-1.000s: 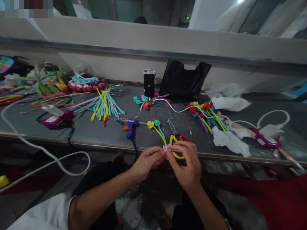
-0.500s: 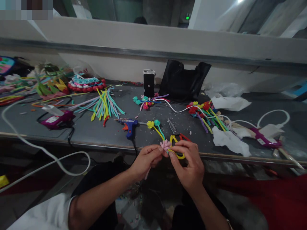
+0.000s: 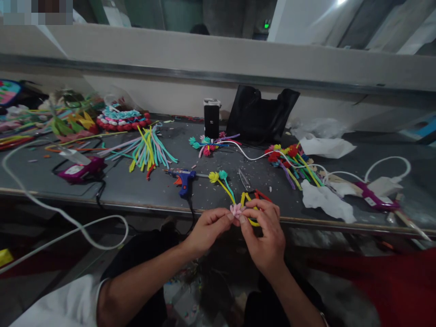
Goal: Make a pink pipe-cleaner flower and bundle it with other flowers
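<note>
"So, what did the hands hold?"

"A small pink flower (image 3: 236, 210) of fuzzy pipe cleaner with looped petals. The left hand (image 3: 207, 229) and right hand (image 3: 267, 236) pinched it between their fingertips, just off the table's (image 3: 136, 190) near edge."

"And around it?"

"Scissors (image 3: 251, 196) with yellow and red loop handles lay just beyond the right fingers. A blue plastic glue gun (image 3: 184, 178) lay to the left, with open grey tabletop between."

"Any writing?"

"A white mark on the far black box (image 3: 212, 118), too small to read."
</note>
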Motion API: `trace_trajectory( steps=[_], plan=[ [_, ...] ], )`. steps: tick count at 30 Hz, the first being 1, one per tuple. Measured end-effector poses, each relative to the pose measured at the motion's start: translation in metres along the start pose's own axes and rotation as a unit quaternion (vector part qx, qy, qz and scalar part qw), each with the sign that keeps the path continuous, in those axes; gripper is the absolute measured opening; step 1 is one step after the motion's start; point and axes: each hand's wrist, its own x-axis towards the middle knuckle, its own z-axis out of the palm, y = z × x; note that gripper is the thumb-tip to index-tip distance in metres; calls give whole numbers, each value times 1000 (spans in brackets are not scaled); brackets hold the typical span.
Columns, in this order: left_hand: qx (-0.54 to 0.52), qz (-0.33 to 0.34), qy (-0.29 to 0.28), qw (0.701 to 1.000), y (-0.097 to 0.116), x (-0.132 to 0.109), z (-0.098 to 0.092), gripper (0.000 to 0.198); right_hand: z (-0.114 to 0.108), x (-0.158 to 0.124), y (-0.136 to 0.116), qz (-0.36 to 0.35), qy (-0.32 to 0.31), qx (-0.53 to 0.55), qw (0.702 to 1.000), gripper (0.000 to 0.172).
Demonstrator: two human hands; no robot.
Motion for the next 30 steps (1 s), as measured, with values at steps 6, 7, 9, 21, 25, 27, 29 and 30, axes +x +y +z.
trace_trajectory(
  steps=[6,7,9,21,25,27,29,30],
  plan=[
    [18,6,16,1000,0,0,2,33,1,-1,-2,1,-5,-1,1000,10],
    [21,8,16,1000,0,0,2,33,1,-1,-2,4,-8,0,1000,10],
    [25,12,17,999,-1,1,2,33,1,-2,-1,10,-14,3,1000,10],
    [35,16,22,999,2,0,1,36,-5,1,-1,37,-24,32,999,15],
    [44,25,28,998,2,1,1,37,-6,2,-1,21,3,9,1000,12],
    [56,37,28,997,1,1,0,35,-5,2,-1,18,5,1,1000,9],
    [76,59,24,995,0,1,-1,33,-3,0,1,18,2,-2,1000,7],
    [88,70,20,993,-1,2,-1,33,-3,0,1,19,2,-3,1000,7]
  ],
)
